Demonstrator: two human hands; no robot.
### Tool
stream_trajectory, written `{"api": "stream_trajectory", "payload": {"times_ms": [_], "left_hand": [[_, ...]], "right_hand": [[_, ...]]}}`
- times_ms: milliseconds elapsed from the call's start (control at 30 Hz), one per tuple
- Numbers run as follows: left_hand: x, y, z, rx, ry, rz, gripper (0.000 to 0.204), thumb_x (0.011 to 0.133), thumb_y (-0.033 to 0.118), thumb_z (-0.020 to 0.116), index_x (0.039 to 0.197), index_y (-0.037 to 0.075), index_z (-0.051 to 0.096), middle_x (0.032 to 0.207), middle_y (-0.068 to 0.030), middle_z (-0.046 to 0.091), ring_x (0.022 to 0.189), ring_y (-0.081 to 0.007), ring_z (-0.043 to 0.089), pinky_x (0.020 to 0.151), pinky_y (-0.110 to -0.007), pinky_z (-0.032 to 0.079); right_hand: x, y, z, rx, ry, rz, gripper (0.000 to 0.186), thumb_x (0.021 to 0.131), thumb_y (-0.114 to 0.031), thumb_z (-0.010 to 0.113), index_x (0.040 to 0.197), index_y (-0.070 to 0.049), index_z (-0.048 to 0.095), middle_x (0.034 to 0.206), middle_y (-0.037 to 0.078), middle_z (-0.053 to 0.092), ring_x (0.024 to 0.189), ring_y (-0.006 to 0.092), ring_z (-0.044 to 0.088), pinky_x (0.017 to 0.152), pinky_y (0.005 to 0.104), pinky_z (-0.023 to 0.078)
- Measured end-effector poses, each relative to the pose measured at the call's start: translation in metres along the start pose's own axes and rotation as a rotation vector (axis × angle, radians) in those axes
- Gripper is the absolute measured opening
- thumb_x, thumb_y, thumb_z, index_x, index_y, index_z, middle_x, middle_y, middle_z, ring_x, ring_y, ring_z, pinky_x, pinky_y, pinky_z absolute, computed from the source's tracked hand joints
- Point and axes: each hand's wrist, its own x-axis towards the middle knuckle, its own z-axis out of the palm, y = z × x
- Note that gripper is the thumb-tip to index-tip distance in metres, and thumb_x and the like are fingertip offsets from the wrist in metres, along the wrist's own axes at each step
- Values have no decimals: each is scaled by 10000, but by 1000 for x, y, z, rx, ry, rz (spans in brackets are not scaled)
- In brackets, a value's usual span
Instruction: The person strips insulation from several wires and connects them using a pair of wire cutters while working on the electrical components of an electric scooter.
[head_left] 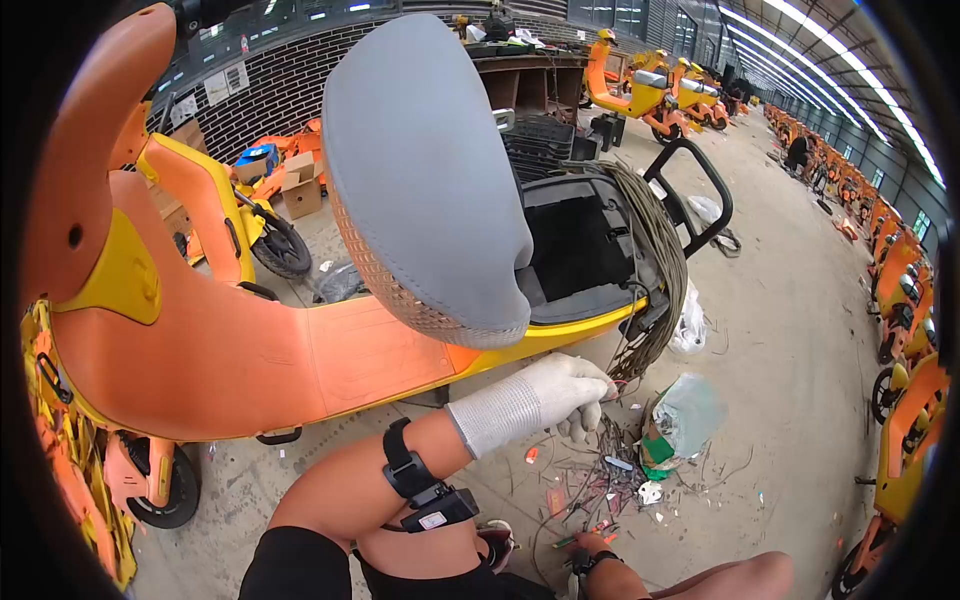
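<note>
Cables (pixel 655 225) hang in a thick bundle over the rear of an orange-and-yellow scooter (pixel 385 350), beside its raised grey seat (pixel 420 170). The hands are apart. Below the bundle, the gloved left hand (pixel 572 390) has curled fingers at a thin red wire (pixel 624 384); its grip is unclear. The right hand (pixel 594 546) is low, near scraps (pixel 600 492) on the floor (pixel 780 400); I cannot tell whether it holds anything.
</note>
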Motion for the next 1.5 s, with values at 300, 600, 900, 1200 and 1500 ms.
{"api": "stream_trajectory", "payload": {"times_ms": [300, 600, 900, 1200, 1500], "left_hand": [[11, -16, 5, 273, 95, 49, 346, 934, 149, 394, 1181, -19, 568, 823, -88, 672, 645, -152, 639, 626, -313, 529], [20, 4, 11, 355, 42, 129, 360, 927, 233, 411, 1151, 15, 589, 773, -50, 661, 635, -145, 625, 624, -311, 524], [89, 14, 41, 588, 200, 419, 350, 945, 312, 496, 990, 0, 648, 881, -178, 688, 889, -300, 674, 824, -397, 506], [104, 35, 80, 405, 22, 403, 341, 911, 218, 445, 1041, 2, 675, 806, -150, 701, 815, -280, 687, 803, -402, 519], [148, 16, 126, 923, 182, 467, 226, 851, 174, 576, 979, 39, 703, 938, -161, 701, 945, -334, 676, 775, -403, 535]], "right_hand": [[-27, -42, -2, 700, 243, 361, 207, 903, -318, 529, 859, -127, 594, 789, 53, 569, 753, 257, 585, 661, 465, 516], [-139, -119, -136, 152, 145, 181, 255, 878, -280, 604, 792, -40, 609, 573, 47, 512, 465, 160, 457, 430, 299, 360], [-427, -282, -185, -62, 738, -712, 326, 851, -299, 646, 933, 12, 699, 1345, 182, 521, 1234, 279, 506, 990, 395, 419], [-446, -293, -134, 907, -305, -1040, 295, 815, -285, 610, 600, -102, 525, 1563, 241, 236, 1403, 513, 259, 1153, 620, 200], [-371, -246, -157, 1032, -360, -1006, 232, 811, -242, 596, 687, -58, 527, 1599, 163, 191, 1430, 509, 185, 1078, 706, 258]]}}
